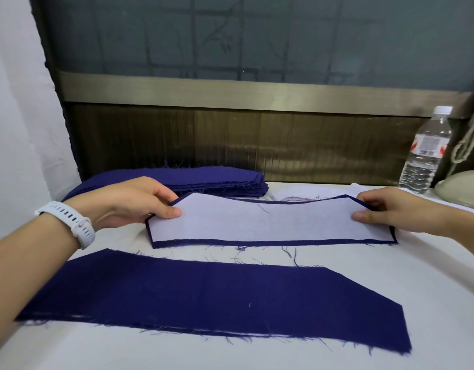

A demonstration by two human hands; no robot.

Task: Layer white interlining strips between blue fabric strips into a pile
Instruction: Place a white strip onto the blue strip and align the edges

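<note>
L hand (129,201) & R hand (390,212) pinch ends of white interlining strip (270,222) atop blue strip (257,242), long axis left-right.

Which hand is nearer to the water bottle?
Right. The right hand holds the white strip at the end nearer the water bottle; the left hand holds its far end.

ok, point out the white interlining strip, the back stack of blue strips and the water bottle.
white interlining strip (270,222): head view, centre of its face.
stack of blue strips (220,178): head view, top layer.
water bottle (428,145): head view, label.
</note>
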